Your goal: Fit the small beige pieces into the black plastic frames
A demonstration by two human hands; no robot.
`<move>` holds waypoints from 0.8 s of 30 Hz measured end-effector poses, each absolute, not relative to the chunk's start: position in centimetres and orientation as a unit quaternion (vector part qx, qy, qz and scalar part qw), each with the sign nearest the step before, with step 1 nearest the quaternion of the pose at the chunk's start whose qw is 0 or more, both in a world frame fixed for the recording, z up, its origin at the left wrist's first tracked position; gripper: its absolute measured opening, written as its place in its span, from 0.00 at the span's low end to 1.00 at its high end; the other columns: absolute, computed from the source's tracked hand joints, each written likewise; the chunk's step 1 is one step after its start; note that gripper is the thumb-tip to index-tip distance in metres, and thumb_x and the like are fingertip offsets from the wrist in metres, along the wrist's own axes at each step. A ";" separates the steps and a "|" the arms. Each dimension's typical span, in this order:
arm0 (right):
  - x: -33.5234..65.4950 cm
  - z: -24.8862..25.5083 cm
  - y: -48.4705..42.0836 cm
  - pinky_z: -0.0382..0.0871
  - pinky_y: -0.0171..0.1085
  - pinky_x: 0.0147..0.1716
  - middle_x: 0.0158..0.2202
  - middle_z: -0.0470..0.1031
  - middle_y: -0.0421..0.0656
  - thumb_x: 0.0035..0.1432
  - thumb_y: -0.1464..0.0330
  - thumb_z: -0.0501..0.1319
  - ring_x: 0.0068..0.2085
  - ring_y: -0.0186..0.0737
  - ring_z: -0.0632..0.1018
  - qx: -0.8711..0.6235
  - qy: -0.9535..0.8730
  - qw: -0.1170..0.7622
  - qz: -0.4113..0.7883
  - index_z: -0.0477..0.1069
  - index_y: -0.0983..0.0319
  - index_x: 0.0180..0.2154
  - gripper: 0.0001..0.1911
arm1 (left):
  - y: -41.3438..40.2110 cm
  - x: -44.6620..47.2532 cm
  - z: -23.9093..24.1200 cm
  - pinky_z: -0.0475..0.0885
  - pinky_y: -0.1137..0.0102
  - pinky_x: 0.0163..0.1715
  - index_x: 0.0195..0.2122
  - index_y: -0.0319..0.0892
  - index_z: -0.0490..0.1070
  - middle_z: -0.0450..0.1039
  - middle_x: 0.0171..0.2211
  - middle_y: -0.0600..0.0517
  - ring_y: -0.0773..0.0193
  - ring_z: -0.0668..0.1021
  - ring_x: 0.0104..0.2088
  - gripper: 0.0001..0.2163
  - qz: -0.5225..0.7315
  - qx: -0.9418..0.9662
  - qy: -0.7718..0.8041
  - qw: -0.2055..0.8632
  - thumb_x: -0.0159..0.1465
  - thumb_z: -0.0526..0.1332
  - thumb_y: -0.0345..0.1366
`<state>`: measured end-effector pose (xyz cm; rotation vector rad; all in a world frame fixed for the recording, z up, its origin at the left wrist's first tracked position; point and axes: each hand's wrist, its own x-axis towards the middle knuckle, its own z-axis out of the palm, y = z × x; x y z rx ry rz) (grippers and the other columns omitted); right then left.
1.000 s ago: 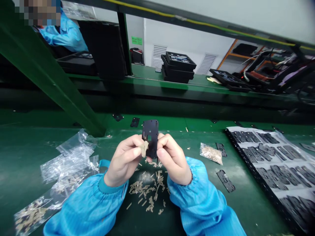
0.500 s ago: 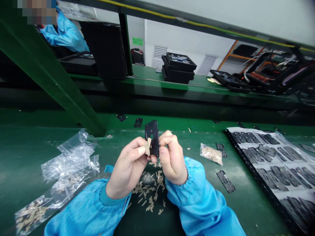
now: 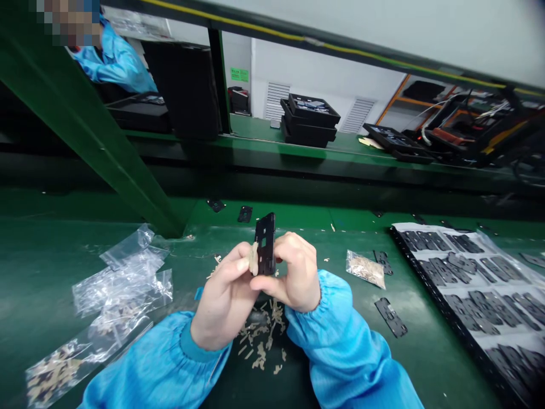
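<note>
Both my hands are raised over the green bench, in blue sleeves. My right hand (image 3: 293,272) is closed round a small black plastic part (image 3: 265,243) with cut-outs, held upright and turned edge-on. My left hand (image 3: 225,295) pinches a small tan strip (image 3: 254,258) against the part's left face. Under my hands lies a scatter of the same tan strips (image 3: 261,335) on the bench.
Clear plastic bags (image 3: 121,278), some with tan strips, lie at left. A small bag of strips (image 3: 365,267) and loose black parts (image 3: 390,316) lie at right, beside a tray of black parts (image 3: 481,278). Stacked black trays (image 3: 309,119) stand beyond. Another person's blue sleeve (image 3: 114,59) shows upper left.
My right hand has turned the black part from face-on to nearly edge-on. My left hand has kept the tan strip pressed to it. Both hands shifted slightly right.
</note>
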<state>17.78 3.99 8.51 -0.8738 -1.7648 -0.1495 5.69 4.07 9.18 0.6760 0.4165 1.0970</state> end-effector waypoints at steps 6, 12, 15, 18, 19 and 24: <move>17.8 9.1 3.7 0.58 0.35 0.22 0.21 0.63 0.38 0.53 0.54 0.58 0.22 0.35 0.65 -0.326 -0.747 0.579 0.019 0.57 0.58 0.28 0.17 | 4.8 5.3 9.0 0.62 0.72 0.23 0.18 0.40 0.64 0.62 0.19 0.54 0.67 0.66 0.23 0.10 0.534 0.408 0.165 0.722 0.52 0.61 0.37; 18.0 10.1 2.9 0.56 0.36 0.23 0.21 0.57 0.39 0.58 0.66 0.47 0.23 0.35 0.61 -0.308 -0.759 0.553 0.154 0.53 0.59 0.24 0.11 | 5.6 5.0 7.9 0.63 0.68 0.25 0.21 0.42 0.66 0.64 0.21 0.53 0.65 0.67 0.24 0.07 0.574 0.511 0.126 0.627 0.55 0.59 0.36; 18.2 10.1 3.1 0.54 0.35 0.22 0.20 0.53 0.38 0.58 0.70 0.47 0.22 0.34 0.58 -0.324 -0.759 0.541 0.162 0.50 0.59 0.22 0.13 | 6.1 4.6 7.3 0.62 0.68 0.27 0.22 0.43 0.68 0.64 0.21 0.53 0.65 0.66 0.24 0.07 0.591 0.589 0.151 0.530 0.56 0.59 0.35; 19.0 9.3 4.7 0.56 0.34 0.23 0.19 0.56 0.39 0.58 0.68 0.48 0.23 0.34 0.61 -0.434 -0.764 0.465 0.106 0.53 0.59 0.20 0.14 | 6.8 4.2 7.2 0.63 0.67 0.31 0.23 0.43 0.69 0.66 0.26 0.52 0.63 0.68 0.29 0.05 0.572 0.654 0.228 0.439 0.55 0.60 0.31; 19.7 8.9 5.6 0.58 0.34 0.25 0.20 0.59 0.40 0.58 0.67 0.48 0.24 0.34 0.64 -0.510 -0.755 0.404 0.080 0.55 0.60 0.20 0.15 | 7.2 4.1 7.3 0.63 0.66 0.35 0.24 0.43 0.70 0.67 0.31 0.51 0.62 0.69 0.34 0.04 0.574 0.656 0.256 0.418 0.56 0.59 0.31; 24.5 5.9 11.3 0.63 0.38 0.33 0.32 0.72 0.52 0.58 0.70 0.49 0.35 0.42 0.74 -0.760 -0.632 0.150 0.031 0.69 0.67 0.28 0.13 | 9.0 3.1 8.1 0.62 0.67 0.41 0.24 0.43 0.70 0.64 0.37 0.51 0.61 0.68 0.40 0.05 0.646 0.572 0.311 0.398 0.57 0.58 0.32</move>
